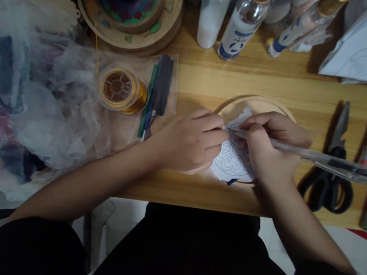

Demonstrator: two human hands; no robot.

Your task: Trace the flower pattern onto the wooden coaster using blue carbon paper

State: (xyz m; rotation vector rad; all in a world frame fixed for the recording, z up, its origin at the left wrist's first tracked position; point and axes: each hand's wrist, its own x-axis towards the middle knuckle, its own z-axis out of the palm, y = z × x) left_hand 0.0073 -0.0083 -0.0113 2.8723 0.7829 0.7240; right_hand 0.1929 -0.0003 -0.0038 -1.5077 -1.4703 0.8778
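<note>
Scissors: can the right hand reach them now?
Probably, though the right hand holds a pen, which crosses the scissors in view; they lie to the hand's right, handle loops uncovered.

Middle of worktop [199,84] far edge: three bottles [239,32]. Toward right edge: one pair of scissors [333,167]. Toward left edge: one gold-thread spool [117,87]. Toward near edge: two hands [193,139], one patterned sheet [236,160].

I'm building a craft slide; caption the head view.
Right hand holds a pen over patterned paper, left hand at its edge, scissors lying nearby.
</note>
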